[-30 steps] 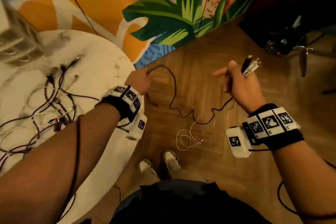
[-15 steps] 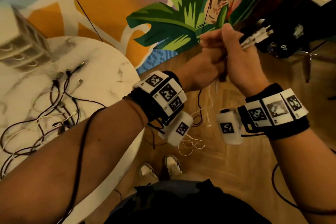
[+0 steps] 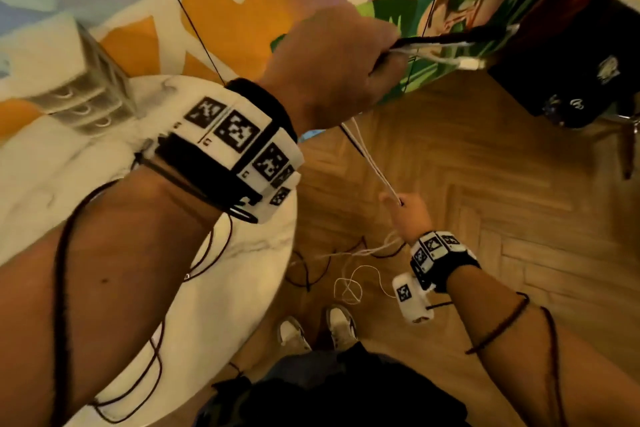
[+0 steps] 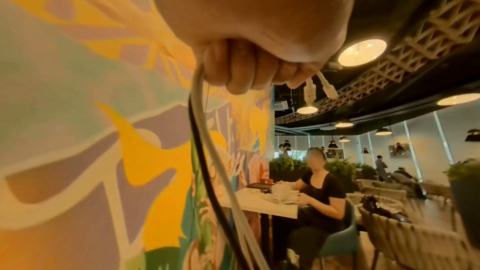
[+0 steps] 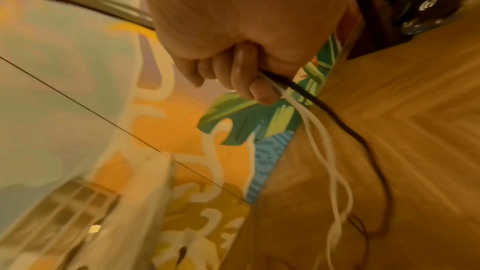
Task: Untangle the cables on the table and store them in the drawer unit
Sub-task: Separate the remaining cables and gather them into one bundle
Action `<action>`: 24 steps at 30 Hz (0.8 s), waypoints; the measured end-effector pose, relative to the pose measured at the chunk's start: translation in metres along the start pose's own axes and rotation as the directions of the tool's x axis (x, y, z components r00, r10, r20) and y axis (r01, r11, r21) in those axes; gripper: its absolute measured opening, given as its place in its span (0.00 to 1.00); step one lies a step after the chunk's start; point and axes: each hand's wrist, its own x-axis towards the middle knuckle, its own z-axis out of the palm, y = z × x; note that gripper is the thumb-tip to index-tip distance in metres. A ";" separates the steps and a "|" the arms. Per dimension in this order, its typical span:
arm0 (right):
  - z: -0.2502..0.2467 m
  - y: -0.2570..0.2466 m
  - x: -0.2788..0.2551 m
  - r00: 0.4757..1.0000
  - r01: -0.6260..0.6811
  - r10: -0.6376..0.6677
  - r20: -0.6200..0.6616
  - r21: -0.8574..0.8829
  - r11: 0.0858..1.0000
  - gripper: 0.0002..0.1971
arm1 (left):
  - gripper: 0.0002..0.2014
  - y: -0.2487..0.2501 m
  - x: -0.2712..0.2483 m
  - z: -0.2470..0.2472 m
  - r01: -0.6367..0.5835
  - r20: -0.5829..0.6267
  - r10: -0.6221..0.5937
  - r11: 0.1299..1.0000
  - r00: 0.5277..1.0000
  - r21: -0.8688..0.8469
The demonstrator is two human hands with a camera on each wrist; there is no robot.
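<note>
Raised left hand (image 3: 332,66) and lower right hand (image 3: 410,215) each grasp one black cable (image 4: 205,174) and two white cables (image 5: 315,128).

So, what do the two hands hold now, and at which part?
The left hand grips the cables near their plug ends; the right hand pinches them lower down.

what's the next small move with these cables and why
Probably slide the right hand further down the cable bundle. The left hand grips the plug ends held high, the strands run taut between the hands, and loose white and black loops hang tangled below the right hand.
</note>
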 end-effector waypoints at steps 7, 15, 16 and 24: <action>0.017 0.003 0.009 0.985 -0.170 0.171 -0.040 0.014 0.985 0.25 | 0.13 -0.009 -0.029 0.001 -0.069 -0.183 0.082 0.995 0.980 0.075; -0.004 -0.097 -0.023 0.978 0.210 -0.206 -0.042 0.136 0.968 0.16 | 0.24 -0.011 -0.048 0.081 0.444 0.257 -0.371 0.820 0.893 -0.361; -0.009 -0.109 -0.029 0.960 0.279 -0.278 -0.022 0.114 0.954 0.13 | 0.23 -0.008 -0.043 0.085 0.465 0.285 -0.372 0.770 0.883 -0.436; -0.021 -0.119 -0.021 0.909 0.415 -0.411 -0.074 0.260 0.872 0.18 | 0.16 0.005 0.003 0.065 0.323 0.091 -0.324 0.798 0.942 -0.509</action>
